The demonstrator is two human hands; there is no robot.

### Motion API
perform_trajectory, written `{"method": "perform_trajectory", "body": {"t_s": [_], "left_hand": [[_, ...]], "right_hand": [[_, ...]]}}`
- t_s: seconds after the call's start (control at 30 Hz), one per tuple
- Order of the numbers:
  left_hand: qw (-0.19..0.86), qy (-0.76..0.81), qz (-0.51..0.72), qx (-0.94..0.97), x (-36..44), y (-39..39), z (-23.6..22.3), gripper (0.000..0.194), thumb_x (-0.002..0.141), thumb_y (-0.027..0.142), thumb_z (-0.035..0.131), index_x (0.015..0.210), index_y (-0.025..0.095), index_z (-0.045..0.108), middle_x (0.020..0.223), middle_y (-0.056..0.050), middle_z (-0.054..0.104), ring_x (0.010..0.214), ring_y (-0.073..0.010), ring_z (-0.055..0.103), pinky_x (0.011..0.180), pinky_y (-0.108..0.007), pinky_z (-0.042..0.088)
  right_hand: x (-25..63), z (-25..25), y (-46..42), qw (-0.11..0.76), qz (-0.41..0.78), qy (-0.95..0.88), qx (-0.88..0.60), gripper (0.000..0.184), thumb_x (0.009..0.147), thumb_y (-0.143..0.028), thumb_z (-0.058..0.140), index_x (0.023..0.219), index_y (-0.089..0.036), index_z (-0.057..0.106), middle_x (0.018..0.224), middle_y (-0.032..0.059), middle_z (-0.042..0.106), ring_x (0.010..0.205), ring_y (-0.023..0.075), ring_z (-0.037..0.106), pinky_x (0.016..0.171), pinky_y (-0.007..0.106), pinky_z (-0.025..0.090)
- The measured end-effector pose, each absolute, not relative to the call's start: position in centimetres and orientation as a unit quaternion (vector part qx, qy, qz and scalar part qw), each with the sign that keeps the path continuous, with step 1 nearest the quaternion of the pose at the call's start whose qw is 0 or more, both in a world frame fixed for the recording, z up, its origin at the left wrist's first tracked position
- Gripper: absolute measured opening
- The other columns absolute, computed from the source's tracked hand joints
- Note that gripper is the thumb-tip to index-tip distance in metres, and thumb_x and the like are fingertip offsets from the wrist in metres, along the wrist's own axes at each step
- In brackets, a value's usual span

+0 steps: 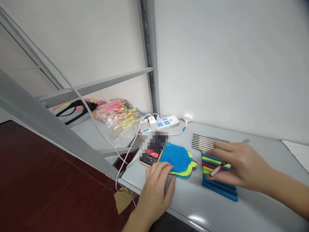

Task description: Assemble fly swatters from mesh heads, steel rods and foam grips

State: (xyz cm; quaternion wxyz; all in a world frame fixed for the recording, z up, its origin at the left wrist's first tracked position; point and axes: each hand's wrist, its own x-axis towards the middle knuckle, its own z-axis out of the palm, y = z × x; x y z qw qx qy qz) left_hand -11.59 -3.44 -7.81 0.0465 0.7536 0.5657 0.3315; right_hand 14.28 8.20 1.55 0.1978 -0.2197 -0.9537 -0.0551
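My left hand [158, 185] rests at the near edge of a stack of perforated plastic fly swatter heads [177, 158], blue on top with yellow-green and red below. Its thumb is apart from the fingers and nothing is gripped. My right hand [238, 161] pinches a shiny metal rod [218, 168], slanted above a row of coloured plastic handles [220, 190]. These handles are blue, yellow-green, red and green, and the hand partly covers them. Beyond them several metal rods [205, 141] lie side by side, their right part behind the hand.
A phone [151, 157] lies left of the stack. Behind it stands a white power strip [166, 123] with plugs and cables. Bagged colourful cords [118, 112] fill the back left. A grey metal post [149, 58] rises at the back; a white sheet [298, 153] lies right.
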Motion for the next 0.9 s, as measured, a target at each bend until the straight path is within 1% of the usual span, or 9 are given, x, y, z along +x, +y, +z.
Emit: {"method": "perform_trajectory", "body": {"t_s": [0.07,0.1,0.2,0.3,0.4,0.5,0.63,0.73,0.9], "left_hand": [[0.058,0.556,0.347,0.753,-11.3,-3.4,-7.6,0.029,0.094,0.017,0.05,0.122,0.021,0.053,0.119,-0.011,0.061,0.111,-0.0252,0.055,0.096,-0.044,0.041],[0.074,0.551,0.357,0.751,-11.1,-3.5,-7.4,0.028,0.094,0.016,0.05,0.121,0.021,0.053,0.118,-0.01,0.062,0.111,-0.0248,0.055,0.097,-0.044,0.041],[0.159,0.521,0.406,0.734,-9.6,-3.6,-5.9,0.024,0.095,0.018,0.048,0.119,0.023,0.055,0.117,-0.009,0.061,0.11,-0.023,0.056,0.096,-0.04,0.043],[0.267,0.475,0.443,0.712,-7.1,-3.7,-3.6,0.019,0.097,0.023,0.047,0.113,0.023,0.057,0.112,-0.007,0.063,0.105,-0.021,0.058,0.091,-0.034,0.046],[0.351,0.428,0.443,0.705,-4.1,-3.6,-1.9,0.018,0.098,0.028,0.047,0.109,0.023,0.06,0.103,-0.005,0.064,0.097,-0.0194,0.059,0.087,-0.031,0.046],[0.421,0.402,0.516,0.629,-0.6,-2.6,-1.3,0.024,0.1,0.036,0.043,0.099,0.021,0.061,0.089,-0.003,0.062,0.085,-0.0172,0.057,0.079,-0.029,0.045],[0.524,0.351,0.628,0.456,4.0,-0.4,-0.8,0.036,0.101,0.044,0.036,0.084,0.019,0.056,0.074,-0.001,0.052,0.07,-0.0139,0.049,0.065,-0.025,0.042],[0.546,0.312,0.663,0.406,6.4,0.4,0.0,0.037,0.101,0.043,0.036,0.08,0.019,0.054,0.072,0.0,0.048,0.066,-0.0127,0.046,0.061,-0.024,0.039],[0.494,0.293,0.714,0.401,7.9,-1.2,-1.2,0.034,0.101,0.038,0.037,0.081,0.02,0.057,0.071,0.001,0.049,0.066,-0.0129,0.045,0.063,-0.025,0.038]], "right_hand": [[15.8,2.4,7.5,0.228,-0.067,-0.938,-0.252,0.052,0.086,-0.07,0.049,0.08,-0.02,0.06,0.065,0.0017,0.055,0.052,0.0146,0.049,0.046,0.028,0.028],[16.5,2.7,7.1,0.237,-0.073,-0.932,-0.265,0.054,0.085,-0.073,0.047,0.076,-0.021,0.057,0.063,0.0013,0.053,0.051,0.0145,0.047,0.046,0.028,0.026],[17.6,3.3,5.5,0.247,-0.086,-0.919,-0.296,0.052,0.087,-0.07,0.048,0.068,-0.021,0.05,0.06,0.0002,0.05,0.05,0.0137,0.045,0.047,0.028,0.025],[17.6,3.3,3.7,0.26,-0.112,-0.908,-0.309,0.054,0.082,-0.069,0.056,0.062,-0.021,0.045,0.059,-0.0005,0.046,0.054,0.0137,0.04,0.053,0.029,0.027],[17.4,3.2,2.4,0.277,-0.132,-0.894,-0.325,0.056,0.077,-0.072,0.06,0.059,-0.021,0.044,0.061,-0.0003,0.043,0.058,0.0145,0.037,0.057,0.031,0.026],[17.7,3.3,1.6,0.298,-0.132,-0.88,-0.345,0.051,0.078,-0.065,0.061,0.058,-0.021,0.042,0.061,-0.0009,0.04,0.059,0.0146,0.034,0.059,0.032,0.024],[19.3,3.7,1.0,0.308,-0.122,-0.866,-0.375,0.045,0.074,-0.056,0.064,0.058,-0.021,0.041,0.06,-0.0017,0.039,0.06,0.0145,0.035,0.06,0.033,0.024],[21.0,3.7,0.4,0.317,-0.121,-0.849,-0.405,0.039,0.072,-0.052,0.066,0.061,-0.021,0.044,0.061,-0.0015,0.042,0.061,0.0154,0.038,0.062,0.033,0.024],[23.5,2.9,-1.2,0.344,-0.12,-0.823,-0.436,0.024,0.073,-0.038,0.061,0.069,-0.022,0.045,0.062,-0.0024,0.043,0.059,0.0152,0.038,0.061,0.032,0.023]]}}
